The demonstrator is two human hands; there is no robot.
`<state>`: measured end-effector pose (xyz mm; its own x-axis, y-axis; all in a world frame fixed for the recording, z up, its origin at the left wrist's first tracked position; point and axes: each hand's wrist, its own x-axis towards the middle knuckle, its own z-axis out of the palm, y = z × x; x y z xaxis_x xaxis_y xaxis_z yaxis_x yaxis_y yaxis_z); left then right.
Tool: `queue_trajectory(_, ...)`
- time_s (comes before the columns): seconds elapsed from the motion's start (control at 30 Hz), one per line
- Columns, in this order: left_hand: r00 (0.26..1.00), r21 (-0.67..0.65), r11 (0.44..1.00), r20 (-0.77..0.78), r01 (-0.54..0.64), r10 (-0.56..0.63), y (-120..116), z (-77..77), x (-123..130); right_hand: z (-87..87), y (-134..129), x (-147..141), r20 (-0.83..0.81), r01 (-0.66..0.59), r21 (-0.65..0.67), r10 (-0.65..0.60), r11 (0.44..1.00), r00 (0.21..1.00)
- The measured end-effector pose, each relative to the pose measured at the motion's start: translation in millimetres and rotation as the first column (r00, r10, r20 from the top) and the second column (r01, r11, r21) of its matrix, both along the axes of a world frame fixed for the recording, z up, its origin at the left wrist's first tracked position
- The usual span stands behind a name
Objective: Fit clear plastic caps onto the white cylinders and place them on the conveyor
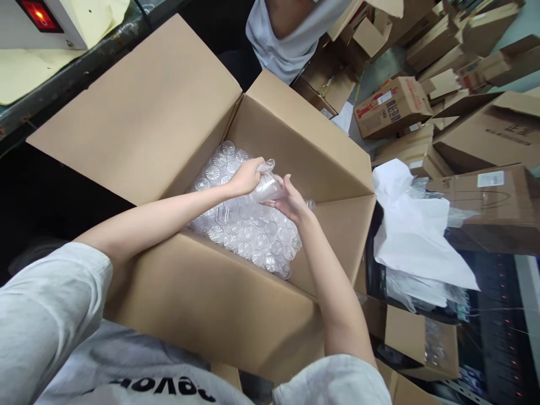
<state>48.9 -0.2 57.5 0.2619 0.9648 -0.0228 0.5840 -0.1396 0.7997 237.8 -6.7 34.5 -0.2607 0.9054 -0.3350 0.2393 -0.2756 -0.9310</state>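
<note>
Inside a large open cardboard box (236, 292), several clear plastic pieces (253, 236) with round, ribbed ends are packed close together, apparently within a clear plastic bag. My left hand (247, 177) is closed around the gathered, twisted plastic of the clear bag (269, 185). Beside it, my right hand (292, 202) rests against the same plastic, thumb raised and fingers stretched out rather than wrapped round it. Both forearms reach over the near side of the box, whose flaps stand spread outward.
Another person (287, 39) is just beyond the box. Cardboard cartons (392, 107) crowd the floor at upper right. White sheeting (413, 219) and clear plastic lie at the right. A white device with a lit red switch (41, 16) sits at upper left.
</note>
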Motion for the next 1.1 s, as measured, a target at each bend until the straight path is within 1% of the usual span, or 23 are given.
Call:
queue_trajectory(0.07,0.999,-0.013,0.999,0.01,-0.047,0.047,1,-1.8,0,-4.6,-11,1,-0.076,0.019,-0.056,-0.023,0.998,0.997)
queue_trajectory(0.1,0.998,-0.021,0.998,0.011,-0.061,0.061,1,-2.8,-1,-6.0,-16,1,-0.09,0.048,-0.053,-0.053,0.997,0.995)
queue_trajectory(0.2,0.999,-0.04,0.998,0.001,-0.052,0.053,2,-5.3,-2,-7.0,-24,2,-0.035,0.113,0.033,-0.112,0.993,0.993)
queue_trajectory(0.3,1.0,-0.035,0.999,-0.023,-0.02,0.019,0,-2.7,-6,-4.1,-22,-1,0.019,0.145,0.112,-0.148,0.983,0.989)
queue_trajectory(0.37,0.998,0.026,0.999,-0.053,0.037,-0.035,-3,2.9,-9,-0.8,-17,-6,0.041,0.152,0.167,-0.161,0.974,0.986)
queue_trajectory(0.43,0.981,0.078,0.983,-0.113,0.169,-0.16,-5,9.6,-12,1.9,-12,-12,0.051,0.142,0.211,-0.156,0.967,0.986)
queue_trajectory(0.5,0.938,0.035,0.954,-0.196,0.297,-0.285,-6,14.3,-13,1.4,-9,-13,0.059,0.132,0.235,-0.15,0.963,0.987)
queue_trajectory(0.53,0.922,-0.009,0.948,-0.229,0.317,-0.311,-6,15.3,-13,-0.8,-8,-12,0.072,0.141,0.235,-0.162,0.962,0.984)
queue_trajectory(0.6,0.914,-0.068,0.956,-0.281,0.287,-0.294,-3,14.7,-14,-9.9,-11,-5,0.129,0.191,0.216,-0.221,0.958,0.967)
queue_trajectory(0.67,0.923,-0.06,0.972,-0.305,0.226,-0.234,1,11.7,-15,-24.4,-20,4,0.216,0.247,0.177,-0.282,0.953,0.935)
queue_trajectory(0.7,0.927,-0.053,0.977,-0.311,0.204,-0.211,3,9.9,-16,-32.6,-25,9,0.257,0.262,0.15,-0.294,0.953,0.92)
queue_trajectory(0.77,0.931,-0.043,0.982,-0.311,0.184,-0.189,6,6.1,-18,-47.3,-36,15,0.309,0.263,0.084,-0.276,0.961,0.91)
queue_trajectory(0.83,0.932,-0.043,0.977,-0.295,0.207,-0.21,6,2.2,-18,-54.7,-41,15,0.316,0.241,0.017,-0.234,0.97,0.919)
queue_trajectory(0.87,0.93,-0.051,0.971,-0.282,0.233,-0.238,5,0.2,-18,-54.4,-42,14,0.307,0.225,-0.005,-0.213,0.974,0.928)
queue_trajectory(0.93,0.92,-0.074,0.952,-0.247,0.296,-0.305,0,-2.8,-15,-45.6,-37,11,0.27,0.181,-0.02,-0.168,0.983,0.948)
queue_trajectory(1.03,0.906,-0.097,0.92,-0.161,0.38,-0.391,-10,-3.7,-9,-21.2,-23,8,0.207,0.095,0.007,-0.094,0.995,0.974)
queue_trajectory(1.1,0.916,-0.08,0.921,-0.104,0.381,-0.388,-13,-1.3,-6,-8.4,-11,11,0.229,0.071,0.045,-0.079,0.996,0.97)
